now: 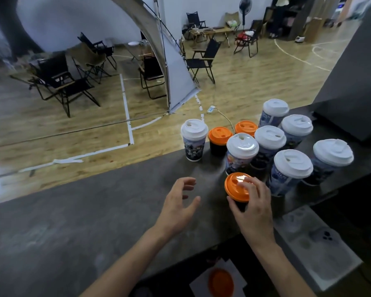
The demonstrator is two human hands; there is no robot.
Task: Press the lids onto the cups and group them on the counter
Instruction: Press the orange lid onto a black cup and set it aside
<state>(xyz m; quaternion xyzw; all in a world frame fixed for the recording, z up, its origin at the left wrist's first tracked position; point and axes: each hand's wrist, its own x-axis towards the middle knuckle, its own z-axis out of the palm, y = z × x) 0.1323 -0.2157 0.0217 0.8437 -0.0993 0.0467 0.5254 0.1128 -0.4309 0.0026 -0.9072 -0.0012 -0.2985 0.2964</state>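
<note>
Spare orange lid sits below bench — right hand grips orange-lidded cup, left hand spread beside it.

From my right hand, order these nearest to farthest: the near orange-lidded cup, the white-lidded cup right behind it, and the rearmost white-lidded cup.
1. Near orange-lidded cup, gripped by the right hand.
2. White-lidded cup, just behind it.
3. Rearmost white-lidded cup, far back on the right.
</note>
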